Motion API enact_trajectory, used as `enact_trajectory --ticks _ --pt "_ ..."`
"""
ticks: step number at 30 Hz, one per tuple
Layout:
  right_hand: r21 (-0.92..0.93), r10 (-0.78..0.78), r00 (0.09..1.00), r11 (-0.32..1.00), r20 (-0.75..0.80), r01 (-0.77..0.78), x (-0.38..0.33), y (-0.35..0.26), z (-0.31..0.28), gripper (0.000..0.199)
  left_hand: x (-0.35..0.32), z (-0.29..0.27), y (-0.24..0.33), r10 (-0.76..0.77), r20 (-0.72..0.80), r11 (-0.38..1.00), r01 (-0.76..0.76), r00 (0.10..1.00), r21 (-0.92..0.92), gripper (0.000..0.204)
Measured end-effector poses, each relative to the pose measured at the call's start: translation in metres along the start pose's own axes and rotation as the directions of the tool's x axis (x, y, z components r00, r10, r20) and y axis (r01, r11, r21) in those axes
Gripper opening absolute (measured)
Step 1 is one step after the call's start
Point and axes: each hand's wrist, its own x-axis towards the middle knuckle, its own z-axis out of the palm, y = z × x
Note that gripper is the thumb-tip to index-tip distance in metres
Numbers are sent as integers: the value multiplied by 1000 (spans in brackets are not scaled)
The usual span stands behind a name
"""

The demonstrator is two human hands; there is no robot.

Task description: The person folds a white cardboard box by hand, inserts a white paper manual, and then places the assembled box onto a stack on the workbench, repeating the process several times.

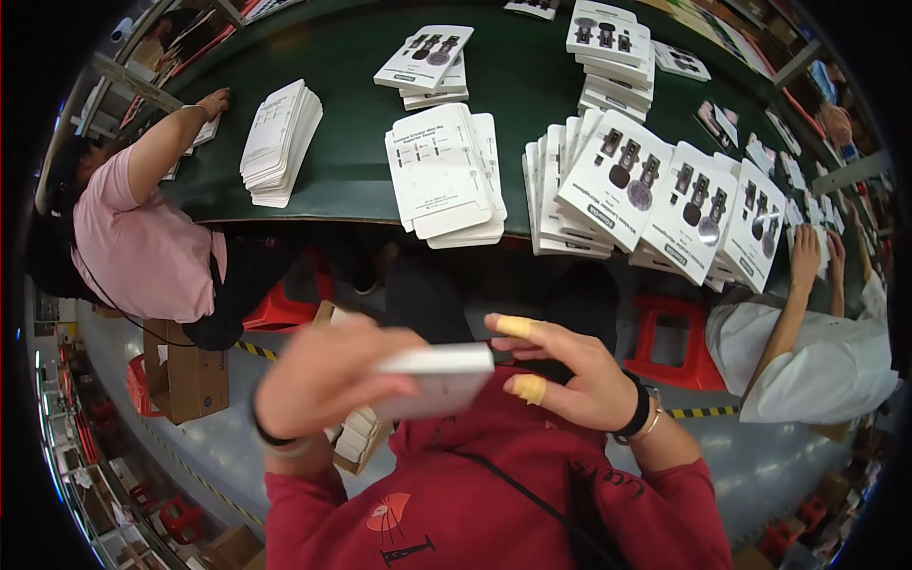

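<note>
In front of my chest, my left hand [334, 378] is closed around a small white cardboard box [445, 380], which looks blurred by motion. My right hand [572, 375] is just right of the box, fingers apart and holding nothing; yellow tape wraps its thumb and a finger. Beyond my hands, on the table's near edge, lies a stack of flat white box blanks [442, 180] with small printing. To its right, white printed boxes with microphone pictures [617, 180] lean in overlapping rows, some jutting past the edge.
The dark green table [351, 142] also bears another stack of flat blanks [279, 142] and box piles [608, 57] farther back. A person in pink [142, 228] sits at left, a person in white [807, 351] at right. Red stools [670, 342] and a brown carton [190, 380] stand on the floor.
</note>
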Motion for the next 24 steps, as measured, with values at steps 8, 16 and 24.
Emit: enact_trajectory --ticks 8,16,24 --pt "-72 173 950 985 261 -160 9 24 -16 33 146 -91 -97 351 -667 906 -59 657 419 35" --pt "-103 277 903 961 328 -257 16 46 -24 32 253 -64 -238 228 -623 876 122 748 467 33" --pt "-98 248 928 968 278 -230 28 48 -31 31 202 -37 -165 -73 -664 813 430 744 393 48"
